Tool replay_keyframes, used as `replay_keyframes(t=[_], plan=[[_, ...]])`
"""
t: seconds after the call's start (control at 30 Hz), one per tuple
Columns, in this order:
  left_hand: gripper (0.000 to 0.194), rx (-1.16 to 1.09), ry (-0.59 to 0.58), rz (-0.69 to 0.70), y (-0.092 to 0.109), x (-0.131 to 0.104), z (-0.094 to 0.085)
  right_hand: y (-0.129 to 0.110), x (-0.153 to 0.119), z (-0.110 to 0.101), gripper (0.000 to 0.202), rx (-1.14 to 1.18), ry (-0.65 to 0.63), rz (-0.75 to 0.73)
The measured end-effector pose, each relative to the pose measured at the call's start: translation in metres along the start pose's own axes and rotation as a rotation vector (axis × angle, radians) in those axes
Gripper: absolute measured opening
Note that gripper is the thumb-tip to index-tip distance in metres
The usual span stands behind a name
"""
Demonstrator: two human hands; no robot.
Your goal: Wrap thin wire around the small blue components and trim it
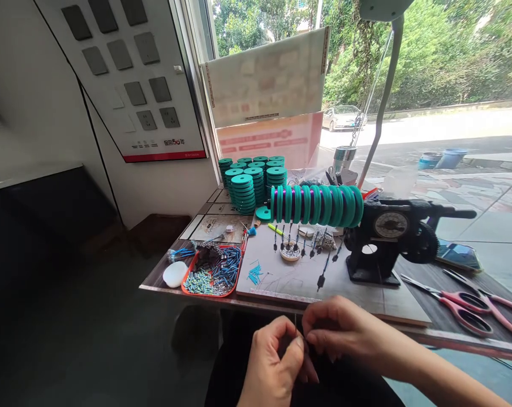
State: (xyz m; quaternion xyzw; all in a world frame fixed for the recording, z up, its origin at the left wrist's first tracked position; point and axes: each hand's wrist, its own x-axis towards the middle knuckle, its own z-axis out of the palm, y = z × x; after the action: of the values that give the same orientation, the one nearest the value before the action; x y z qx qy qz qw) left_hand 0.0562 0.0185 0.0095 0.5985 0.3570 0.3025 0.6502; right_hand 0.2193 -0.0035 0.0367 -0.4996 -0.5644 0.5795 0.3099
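Note:
My left hand (pixel 279 359) is pinched, thumb against index finger, in front of the table edge. A thin, stiff-looking strand (pixel 295 323) stands up from its fingertips; its kind is too small to tell. Close beside it, my right hand (pixel 343 328) is also closed in a pinch, and whatever its fingertips hold is hidden. Beyond the hands, a black winding machine (pixel 372 265) with a dial carries a row of green spools (pixel 317 204) on its shaft. Small dark pieces on threads (pixel 321 281) hang below these spools over the board (pixel 281 285).
An orange-red tray (pixel 237 282) of beads and tubes sits at left beside a white round lid (pixel 175 274). Stacked green spools (pixel 242 195) stand behind. A small round dish (pixel 290 252) and blue slivers (pixel 254 273) are on the board. Scissors (pixel 465 314) lie at right.

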Motion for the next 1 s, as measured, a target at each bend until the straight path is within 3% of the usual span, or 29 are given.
replay_keyframes(t=[0.17,0.3,0.47,0.53,0.6,0.73,0.83,1.0], plan=[[0.023,-0.055,-0.038,-0.010,-0.004,0.004,0.000,-0.001,-0.002,0.002,0.008,-0.099,0.021,-0.012],[0.031,-0.086,-0.079,-0.025,-0.014,0.010,0.000,0.003,-0.004,0.003,0.012,-0.311,0.094,-0.071],[0.044,-0.154,-0.285,-0.139,-0.022,0.011,-0.006,0.012,-0.009,-0.011,0.023,-0.806,0.378,-0.101],[0.038,-0.040,-0.315,-0.151,-0.015,0.010,-0.014,0.018,-0.011,-0.017,0.024,-1.001,0.464,-0.035],[0.024,0.281,-0.228,-0.081,0.000,0.012,-0.027,0.025,-0.012,-0.022,0.021,-1.164,0.492,0.034],[0.017,1.178,0.198,0.125,0.039,0.036,-0.057,0.032,-0.008,-0.025,0.017,-1.259,0.508,0.086],[0.016,1.328,0.294,0.147,0.054,0.067,-0.070,0.027,-0.001,-0.027,0.018,-1.331,0.546,0.087],[0.013,1.415,0.297,0.191,0.046,0.107,-0.069,0.007,0.015,-0.033,0.022,-1.491,0.586,0.056]])
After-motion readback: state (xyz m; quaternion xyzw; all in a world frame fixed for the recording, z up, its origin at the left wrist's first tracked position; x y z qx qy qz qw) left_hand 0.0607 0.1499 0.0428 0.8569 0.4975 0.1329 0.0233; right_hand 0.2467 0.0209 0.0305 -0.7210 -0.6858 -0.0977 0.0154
